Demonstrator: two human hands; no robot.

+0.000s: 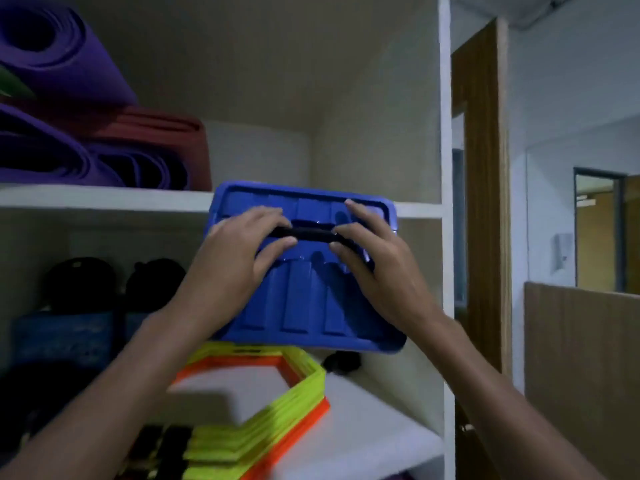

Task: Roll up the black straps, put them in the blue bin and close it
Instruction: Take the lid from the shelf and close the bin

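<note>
Both hands rest on the ribbed blue bin lid (pixel 304 299), held up in front of the white shelf unit (pixel 445 209), w/ left hand (pixel 239 258) and right hand (pixel 370 261) each curled narrow round an end of the black handle (pixel 304 233) at centre. Yellow-orange hexagon frames (pixel 263 420) are stacked near on the lower shelf; purple mats (pixel 69 98) lie far left, upper shelf. Straps can't be made out.

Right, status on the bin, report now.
Left hand and right hand both on the blue bin, fingers at its black handle. Lid on. Bin above the yellow and orange frames; nothing blocking.
</note>
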